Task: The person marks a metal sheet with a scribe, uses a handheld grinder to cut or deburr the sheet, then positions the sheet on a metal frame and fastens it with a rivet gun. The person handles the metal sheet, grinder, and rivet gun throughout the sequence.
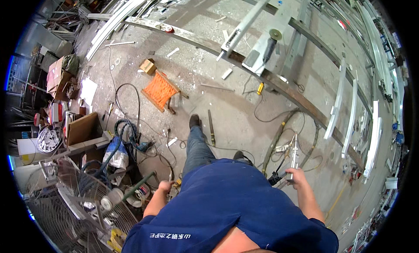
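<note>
Left arm bent, forearm angled forward along the torso's left side, left hand (165,186) low beside the hip, knuckles up. Right arm out to the right side, elbow bent, right hand (298,178) a bit higher in view than the left, well apart from it.

Silver wand-shaped tool with narrow tip (295,154) is at the right hand, projecting forward from it, tip pointing away from the body; well away from the left hand. Black cable connector (275,178) just left of the tool's rear. Thick hose (273,146) on the floor, left of the tool.

Right hand: fingers closed round the tool's rear end, grasping it. Left hand: fingers look curled, small yellow item (177,182) just beside it; cannot tell if gripped. Green bar (137,187) left of the left hand. Orange woven stool (160,91) ahead of the feet, clear of both hands.
</note>
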`<state>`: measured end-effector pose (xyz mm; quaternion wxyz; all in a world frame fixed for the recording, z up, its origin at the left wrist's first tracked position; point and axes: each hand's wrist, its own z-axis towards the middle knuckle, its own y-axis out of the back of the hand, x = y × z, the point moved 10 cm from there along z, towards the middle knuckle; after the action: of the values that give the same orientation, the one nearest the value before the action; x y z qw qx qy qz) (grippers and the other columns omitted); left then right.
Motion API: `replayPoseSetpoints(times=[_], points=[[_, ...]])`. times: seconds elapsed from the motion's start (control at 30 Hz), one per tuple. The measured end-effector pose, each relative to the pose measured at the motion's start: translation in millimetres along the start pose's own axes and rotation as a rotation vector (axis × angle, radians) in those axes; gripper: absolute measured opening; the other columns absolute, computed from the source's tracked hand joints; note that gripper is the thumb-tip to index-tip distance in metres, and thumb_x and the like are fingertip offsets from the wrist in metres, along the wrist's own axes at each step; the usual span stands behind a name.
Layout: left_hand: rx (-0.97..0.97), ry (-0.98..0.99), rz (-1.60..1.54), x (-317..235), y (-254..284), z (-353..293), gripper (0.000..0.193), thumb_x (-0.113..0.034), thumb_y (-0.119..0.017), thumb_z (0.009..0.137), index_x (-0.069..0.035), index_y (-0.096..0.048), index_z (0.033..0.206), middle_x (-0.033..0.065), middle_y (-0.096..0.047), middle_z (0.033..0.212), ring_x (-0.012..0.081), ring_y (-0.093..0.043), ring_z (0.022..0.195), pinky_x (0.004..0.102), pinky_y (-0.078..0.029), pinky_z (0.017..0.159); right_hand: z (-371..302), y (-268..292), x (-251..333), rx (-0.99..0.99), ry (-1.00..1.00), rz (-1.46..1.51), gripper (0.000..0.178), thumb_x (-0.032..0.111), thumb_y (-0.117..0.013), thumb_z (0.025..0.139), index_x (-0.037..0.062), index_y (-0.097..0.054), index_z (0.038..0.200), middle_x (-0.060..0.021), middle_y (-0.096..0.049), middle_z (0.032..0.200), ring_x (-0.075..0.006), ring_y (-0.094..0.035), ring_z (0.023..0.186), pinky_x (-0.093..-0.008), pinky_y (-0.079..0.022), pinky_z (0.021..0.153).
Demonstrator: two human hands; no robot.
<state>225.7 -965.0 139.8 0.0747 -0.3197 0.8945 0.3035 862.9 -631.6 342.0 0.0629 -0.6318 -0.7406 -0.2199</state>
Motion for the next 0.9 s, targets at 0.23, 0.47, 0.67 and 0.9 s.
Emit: replayPoseSetpoints(times=[0.23,0.47,0.67,0.9], points=[[0.050,0.578,-0.516,96.2,124.7,87.5,0.042,-0.042,-0.054,0.093,-0.005,-0.072,0.090,0.0166,-0.065,0.065,0.0309,-0.066,0.058,0.0408,-0.055,0.065,22.0,-120.5,134.4,-0.026,0.063,-0.063,0.021,0.012,-0.070,0.077,-0.0015,-0.060,0.091,-0.0099,-0.062,0.076,-0.0235,-0.062,0.064,-0.0383,-0.051,0.052],[-0.452,0.416,-0.697,99.5,434.9,175.5,0.030,-0.030,-0.069,0.080,0.000,-0.064,0.080,0.0115,-0.061,0.067,0.0224,-0.055,0.058,0.0414,-0.044,0.056,40.4,-222.2,224.0,0.013,0.041,-0.150,0.017,0.007,-0.071,0.074,-0.0037,-0.063,0.085,-0.0105,-0.064,0.077,-0.0223,-0.062,0.066,-0.0366,-0.051,0.059],[-0.574,0.418,-0.441,46.7,580.0,240.3,0.043,-0.032,-0.076,0.074,0.005,-0.064,0.092,0.0264,-0.068,0.089,0.0387,-0.067,0.086,0.0440,-0.052,0.077,102.9,-261.7,271.3,0.128,0.124,-0.451,0.016,0.009,-0.067,0.078,-0.0038,-0.062,0.085,-0.0126,-0.063,0.073,-0.0261,-0.065,0.061,-0.0372,-0.053,0.048],[-0.331,0.379,-0.201,-61.3,659.3,305.2,0.055,-0.029,-0.071,0.072,0.000,-0.062,0.117,0.0268,-0.066,0.112,0.0394,-0.064,0.106,0.0436,-0.050,0.092,153.8,-293.9,361.9,-0.043,-0.027,-0.199,0.019,0.010,-0.067,0.076,-0.0072,-0.060,0.080,-0.0140,-0.061,0.071,-0.0254,-0.061,0.055,-0.0366,-0.052,0.044]])
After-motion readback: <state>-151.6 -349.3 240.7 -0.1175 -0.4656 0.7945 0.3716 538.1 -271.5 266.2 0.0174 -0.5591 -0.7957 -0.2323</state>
